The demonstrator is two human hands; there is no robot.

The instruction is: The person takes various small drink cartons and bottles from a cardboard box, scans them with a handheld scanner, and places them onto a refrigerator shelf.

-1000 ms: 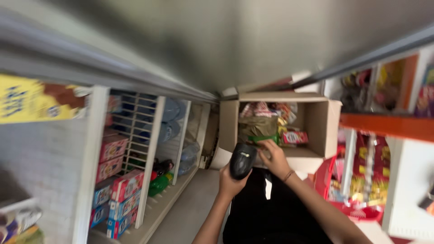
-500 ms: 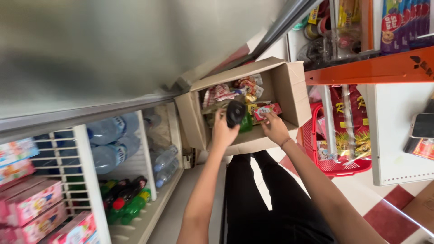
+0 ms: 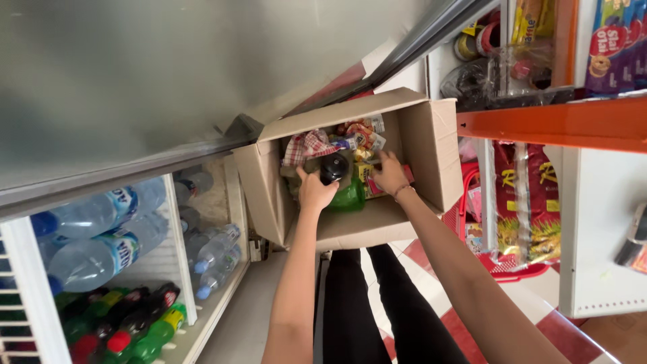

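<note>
An open cardboard box (image 3: 431,145) sits in front of me, filled with colourful snack packets (image 3: 360,138) and a checked cloth-like bag (image 3: 306,145). My left hand (image 3: 313,189) is inside the box, gripping a black rounded handheld device (image 3: 333,167) that rests above a green packet (image 3: 350,197). My right hand (image 3: 389,174), with a thin bracelet at the wrist, lies with spread fingers on the packets just right of the device. Whether it grips any packet I cannot tell.
A glass-door cooler (image 3: 108,87) stands at the left with water bottles (image 3: 101,249) and coloured soft drink bottles (image 3: 128,323). At the right are an orange shelf (image 3: 559,125), hanging packets (image 3: 532,209) and a red basket (image 3: 512,269). My dark trousers (image 3: 377,310) show below.
The view has swung and closed in on the box. My left hand has lowered the black device deeper among the packets; my right hand has moved onto the packets beside it.
</note>
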